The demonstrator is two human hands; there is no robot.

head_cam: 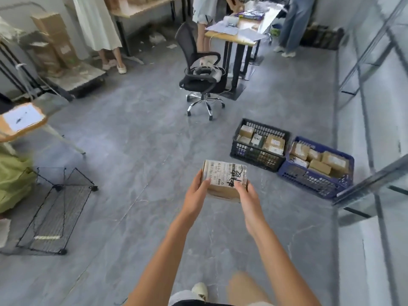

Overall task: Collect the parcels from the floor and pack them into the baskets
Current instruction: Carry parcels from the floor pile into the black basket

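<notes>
A brown cardboard parcel (225,173) with a white shipping label and black scrawl on top is held up over the grey floor. My left hand (197,193) grips its left side and my right hand (246,196) grips its right side, thumbs on top. Ahead and to the right, two plastic baskets stand side by side on the floor: a black basket (254,154) and a blue basket (309,178). Both hold several brown parcels.
A black office chair (202,81) stands in the middle of the room by a desk (234,38). A black wire rack (54,208) lies on the floor at left. Glass partition frames (375,151) run along the right. Several people stand at the back.
</notes>
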